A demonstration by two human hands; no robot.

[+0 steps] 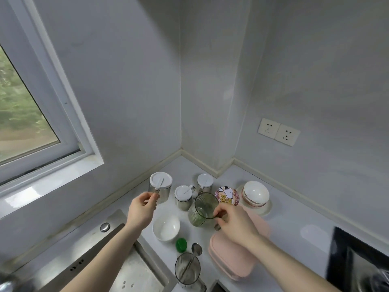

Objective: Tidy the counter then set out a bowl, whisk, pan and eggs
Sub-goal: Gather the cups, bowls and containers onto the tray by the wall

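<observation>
Our left hand [141, 209] pinches the spoon handle [157, 189] of a white-lidded jar [160, 185]; our right hand [233, 223] grips the green glass jug [200, 211]. The white bowl [166, 228] sits on the bench [294, 209]. A cartoon-dog lid [227, 196] has unreadable lettering.

Pale grey-white walls [130, 91] meeting in a corner, with a boxed-in column [207, 102] jutting out. At left, a white-framed window [31, 123] showing blurred greenery, daylight spilling over the sill [42, 186]. Double wall socket [279, 132] at right. Below, a white countertop [294, 209] edged by a cream upstand, a steel sink [134, 272] set in at lower left.
</observation>
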